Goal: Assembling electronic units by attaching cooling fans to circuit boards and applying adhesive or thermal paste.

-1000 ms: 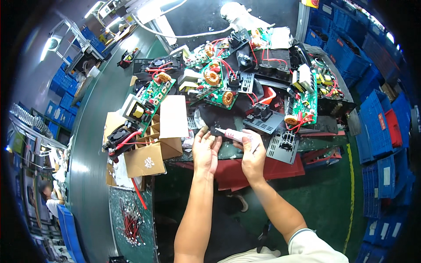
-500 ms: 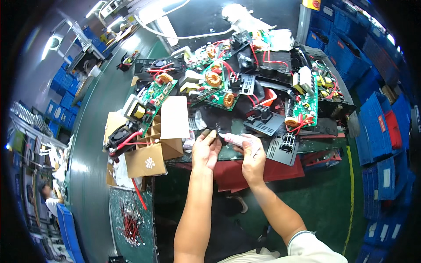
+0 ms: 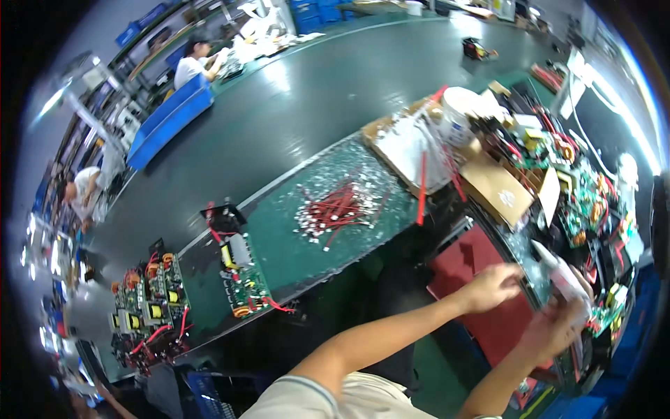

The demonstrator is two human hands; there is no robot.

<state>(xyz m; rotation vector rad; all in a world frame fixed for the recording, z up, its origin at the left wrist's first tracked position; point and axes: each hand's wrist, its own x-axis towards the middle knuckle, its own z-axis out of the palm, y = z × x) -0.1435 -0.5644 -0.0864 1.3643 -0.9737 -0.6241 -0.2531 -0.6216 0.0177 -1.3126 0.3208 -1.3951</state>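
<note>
My right hand (image 3: 555, 328) grips a white squeeze tube (image 3: 567, 281) with a tapered white tip, held over the bench edge at the right. Its fingers wrap round the lower part of the tube, partly blurred. To its left, my left hand (image 3: 494, 286) hovers above a red sheet (image 3: 481, 307), apart from the tube. Its fingers are curled in toward the thumb; anything between them is hidden or too small to make out. Near both hands stands an open cardboard box (image 3: 497, 190), with green circuit boards (image 3: 578, 209) piled beyond it.
A heap of red wires with white connectors (image 3: 338, 209) lies on the green bench. One circuit board (image 3: 244, 276) rests at its left end, several more (image 3: 148, 300) farther left. A white bucket (image 3: 457, 115) stands by the box. Beyond a conveyor belt (image 3: 307, 91), a person (image 3: 192, 66) works beside a blue bin (image 3: 171, 122).
The view has swung left, bringing the wire heap and conveyor to the middle. My hands now appear at the right and have drawn apart; the tube stays in my right hand.
</note>
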